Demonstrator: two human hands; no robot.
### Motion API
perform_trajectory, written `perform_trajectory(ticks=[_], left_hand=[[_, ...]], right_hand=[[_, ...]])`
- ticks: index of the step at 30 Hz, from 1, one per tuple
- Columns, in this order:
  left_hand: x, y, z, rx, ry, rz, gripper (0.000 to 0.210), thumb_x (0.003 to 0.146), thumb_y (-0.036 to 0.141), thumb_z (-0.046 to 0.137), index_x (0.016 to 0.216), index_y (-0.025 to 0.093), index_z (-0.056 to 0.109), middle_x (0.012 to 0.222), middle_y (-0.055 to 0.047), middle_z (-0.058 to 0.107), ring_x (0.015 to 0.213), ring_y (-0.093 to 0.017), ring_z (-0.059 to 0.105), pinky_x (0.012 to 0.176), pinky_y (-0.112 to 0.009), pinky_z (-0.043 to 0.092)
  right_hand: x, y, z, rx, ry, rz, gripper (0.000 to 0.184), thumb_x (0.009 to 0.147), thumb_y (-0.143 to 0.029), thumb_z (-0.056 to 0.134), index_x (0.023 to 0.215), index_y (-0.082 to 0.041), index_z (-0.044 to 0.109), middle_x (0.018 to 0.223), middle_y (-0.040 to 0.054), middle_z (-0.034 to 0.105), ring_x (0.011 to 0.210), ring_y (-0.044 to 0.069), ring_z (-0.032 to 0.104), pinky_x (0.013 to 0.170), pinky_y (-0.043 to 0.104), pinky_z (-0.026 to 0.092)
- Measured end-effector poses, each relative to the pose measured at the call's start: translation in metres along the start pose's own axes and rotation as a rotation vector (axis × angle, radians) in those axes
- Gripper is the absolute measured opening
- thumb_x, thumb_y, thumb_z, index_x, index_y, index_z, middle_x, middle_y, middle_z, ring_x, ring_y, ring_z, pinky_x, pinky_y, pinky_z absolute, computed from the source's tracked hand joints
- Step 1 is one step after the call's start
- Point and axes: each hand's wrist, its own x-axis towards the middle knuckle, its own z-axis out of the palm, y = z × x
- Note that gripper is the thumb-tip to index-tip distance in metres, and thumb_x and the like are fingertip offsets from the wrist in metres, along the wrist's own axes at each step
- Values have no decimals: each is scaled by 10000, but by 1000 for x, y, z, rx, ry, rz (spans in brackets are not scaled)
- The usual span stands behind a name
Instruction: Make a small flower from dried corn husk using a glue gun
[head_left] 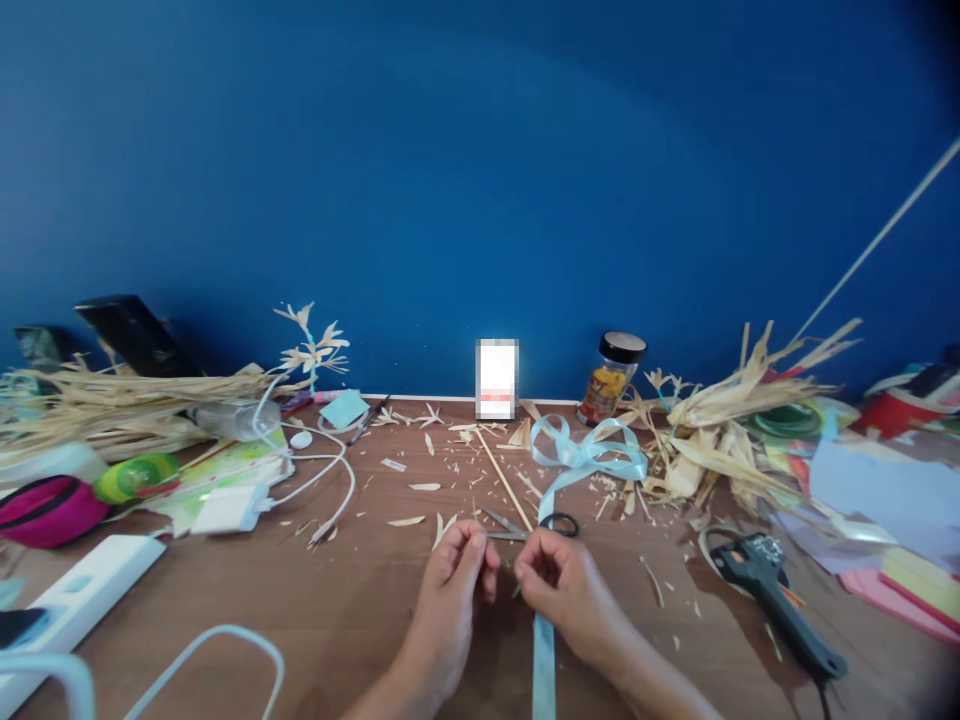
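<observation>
My left hand (454, 590) is just above the table at front centre, thumb pressed to the forefinger. Anything in that pinch is too small to make out. Close by, my right hand (559, 590) has its fingers curled and thumb tip against them; what it holds, if anything, is hidden. A light blue ribbon (544, 660) runs under the right hand toward the front edge, its far part lying in loops (589, 450). Just beyond the hands lie scissors (510, 530), dark-handled and partly hidden. A thin stick (504, 480) lies behind them.
Corn husks are piled left (142, 405) and right (712, 430), with scraps scattered between. A black-lidded jar (611, 378) stands by the blue wall. Right is a glue gun (780, 600); left are a power strip (82, 610), a white charger (229, 508) and a husk flower stem (311, 350).
</observation>
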Motion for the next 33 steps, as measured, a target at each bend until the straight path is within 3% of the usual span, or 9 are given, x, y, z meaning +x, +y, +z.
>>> perform_trajectory(ticks=[5,11,14,19,22,27,33], left_hand=[[2,-2,-3,-22,34,0,214,758,384,546,727,185,473,588,57,476,457,-60,390,482,-188,320],[-1,3,-2,65,-18,-23,141,745,287,584,804,180,513,573,64,466,468,-46,392,469,-166,323],[-2,4,-1,132,-42,-64,211,696,234,635,867,173,527,622,55,483,486,-46,408,463,-164,352],[-2,5,2,186,-28,-118,238,648,250,667,838,158,557,660,32,496,588,-88,479,521,-199,437],[-1,5,1,272,-13,-115,265,629,295,677,827,149,578,605,46,464,554,-90,470,512,-215,449],[3,-2,-4,444,-107,-86,264,665,382,633,737,132,586,529,61,435,452,-74,458,447,-195,401],[4,-6,-8,581,-135,-60,267,715,386,560,661,125,561,506,57,433,400,-69,444,405,-186,358]], right_hand=[[2,3,-3,20,7,10,102,684,-203,524,592,-170,491,514,-53,436,487,90,394,464,189,315],[3,3,-5,91,-37,-1,166,760,-278,509,655,-151,531,548,-43,452,516,92,403,500,198,323],[3,2,-6,128,-62,3,201,787,-300,496,668,-144,538,552,-43,451,508,84,391,493,196,313],[4,2,-7,160,-36,4,215,792,-319,498,662,-148,519,540,-53,436,499,80,384,485,189,311],[3,0,-8,137,-22,-2,209,792,-306,496,657,-148,516,540,-53,426,502,78,379,478,186,302],[2,-4,-7,80,-29,-11,201,786,-305,490,665,-146,517,558,-44,434,524,87,386,497,191,320],[2,-5,-7,40,-19,-24,193,788,-298,479,669,-149,508,573,-36,444,542,95,400,507,196,326]])
